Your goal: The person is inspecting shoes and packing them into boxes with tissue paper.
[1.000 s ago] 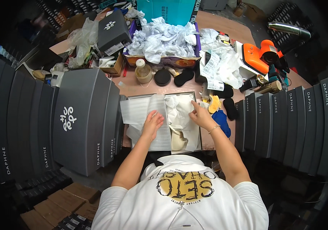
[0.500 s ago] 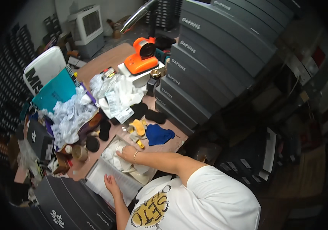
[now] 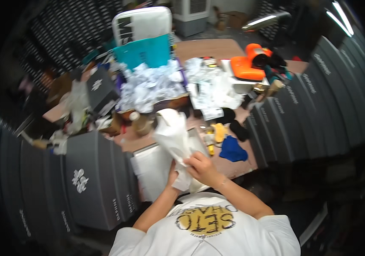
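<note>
A bundle of white wrapping paper [image 3: 170, 128] stands up in front of me, held in both hands. I cannot tell whether anything is inside it. My right hand [image 3: 201, 169] is closed on its right side, fingers pinching the paper. Lower down on the left, my left hand [image 3: 172, 176] grips the same bundle, its fingers partly hidden behind the paper. Behind and below the bundle lies an open shoebox [image 3: 196, 138], mostly covered by the paper and my hands. Beside it on the left is a pale, flat, lid-like panel [image 3: 152, 165].
Stacked grey shoeboxes rise at the right [image 3: 295, 115] and left [image 3: 91, 179]. On the table [image 3: 210, 48] lie a blue cloth [image 3: 233, 149], a yellow cloth [image 3: 220, 132], a jar [image 3: 140, 124], crumpled paper [image 3: 150, 87], plastic bags [image 3: 216, 91] and an orange device [image 3: 250, 64].
My view has swung to the right. The right hand, earlier down in the open box, has come up with white paper. My left hand, earlier open over the pale panel, now grips the paper too.
</note>
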Demonstrator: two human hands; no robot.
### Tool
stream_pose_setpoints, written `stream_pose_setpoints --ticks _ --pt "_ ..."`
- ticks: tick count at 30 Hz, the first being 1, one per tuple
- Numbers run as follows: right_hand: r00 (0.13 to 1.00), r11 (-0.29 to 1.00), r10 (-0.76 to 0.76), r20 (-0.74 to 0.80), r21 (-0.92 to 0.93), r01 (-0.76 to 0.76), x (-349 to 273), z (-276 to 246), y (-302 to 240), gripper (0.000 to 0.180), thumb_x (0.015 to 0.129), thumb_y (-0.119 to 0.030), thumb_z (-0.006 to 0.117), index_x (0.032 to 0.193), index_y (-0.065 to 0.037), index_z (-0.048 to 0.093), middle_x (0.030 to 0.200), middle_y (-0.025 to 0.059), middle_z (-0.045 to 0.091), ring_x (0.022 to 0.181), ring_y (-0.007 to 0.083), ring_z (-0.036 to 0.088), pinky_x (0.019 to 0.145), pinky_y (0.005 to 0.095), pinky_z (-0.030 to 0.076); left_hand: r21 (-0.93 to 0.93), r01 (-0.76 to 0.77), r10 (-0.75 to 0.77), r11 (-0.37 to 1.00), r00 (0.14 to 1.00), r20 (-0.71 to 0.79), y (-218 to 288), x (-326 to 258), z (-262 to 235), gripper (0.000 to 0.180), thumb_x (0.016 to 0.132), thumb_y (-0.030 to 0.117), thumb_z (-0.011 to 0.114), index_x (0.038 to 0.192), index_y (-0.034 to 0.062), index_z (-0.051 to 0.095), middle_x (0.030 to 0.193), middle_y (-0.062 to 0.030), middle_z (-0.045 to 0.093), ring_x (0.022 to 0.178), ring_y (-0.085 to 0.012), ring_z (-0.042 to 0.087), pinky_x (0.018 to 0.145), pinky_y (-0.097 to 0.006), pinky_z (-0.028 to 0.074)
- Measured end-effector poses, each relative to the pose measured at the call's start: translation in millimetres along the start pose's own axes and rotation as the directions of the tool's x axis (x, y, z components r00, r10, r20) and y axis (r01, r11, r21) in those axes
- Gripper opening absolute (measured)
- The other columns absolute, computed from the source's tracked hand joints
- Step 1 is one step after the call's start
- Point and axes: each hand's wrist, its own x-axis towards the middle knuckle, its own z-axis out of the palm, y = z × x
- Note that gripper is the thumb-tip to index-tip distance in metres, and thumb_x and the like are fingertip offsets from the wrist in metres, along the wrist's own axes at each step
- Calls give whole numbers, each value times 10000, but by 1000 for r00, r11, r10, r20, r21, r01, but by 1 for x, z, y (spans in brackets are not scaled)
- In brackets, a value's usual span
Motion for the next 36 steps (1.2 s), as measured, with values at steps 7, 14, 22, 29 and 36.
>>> stream_pose_setpoints --ticks 7,14,22,29,36 --pt "573 975 152 805 -29 -218 5 -69 8 212 787 -141 684 970 -42 642 984 148 635 886 308 622 741 373 505 465 -158 119 871 986 113 16 -40 -52 467 951 265 544 1339 22 453 1241 -61 567 1117 -165 544 975 -295 423" --pt "605 883 244 758 85 -462 59 -84 39 505 810 -267 702 1210 17 584 1074 97 657 989 206 610 886 305 464 737 -178 38 652 979 203 40 -57 -46 476 909 128 618 1345 24 459 1231 -83 576 1111 -169 544 968 -300 424" --pt "713 592 692 110 480 -648 -27 -74 93 416 823 -143 704 1176 47 592 1072 96 640 966 136 593 841 256 466 994 -10 866 -109 490 100 73 -71 -92 433 853 34 610 1264 -40 494 1194 -230 550 1059 -342 574 921 -392 454" --pt "736 522 666 123 628 -577 -47 1 20 527 873 -254 661 1289 19 485 1203 108 555 1107 167 513 949 292 409 662 -471 656 583 754 -40 22 -43 -35 643 884 324 634 1376 3 372 1433 -212 339 1336 -355 322 1079 -475 283" --pt "761 678 438 478 380 -629 -28 -4 13 381 876 -256 646 1169 -18 597 1116 98 618 980 173 618 827 293 487 -208 -12 9 978 1000 -13 9 -30 -31 611 892 479 508 1254 -12 480 1134 -209 595 950 -314 619 891 -465 502"
